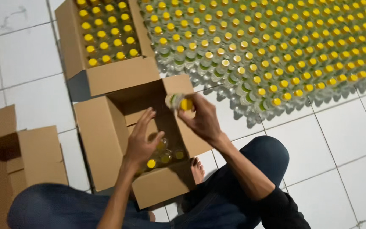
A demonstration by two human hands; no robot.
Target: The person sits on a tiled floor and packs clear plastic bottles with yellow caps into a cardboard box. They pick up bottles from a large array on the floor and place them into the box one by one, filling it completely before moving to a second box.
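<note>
1. Right hand (202, 118): we record its fingers (191, 111) curled closed around a small clear bottle (178, 101) with a yellow cap, held on its side above the far end of the open cardboard box (102, 140).
2. Left hand (140, 142): we note its fingers (147, 116) spread and extended, gripping nothing, hovering over the box interior just above the bottles already inside; whether the palm touches one, we cannot tell.
3. Bottles in the box (162, 157): we count a few yellow-capped bottles standing at the near end of the box floor, partly hidden by the left hand.
4. Open cardboard box: on the white tiled floor (339, 140), flaps out, between the person's knees, with a bare foot (197, 169) at its near corner.
5. Filled box (106, 32): just beyond, touching the open box, packed with rows of yellow-capped bottles.
6. Loose stock (276, 42): a broad field of matching bottles standing on the floor to the right.
7. Empty carton (18, 157): at the left edge, flaps open.
</note>
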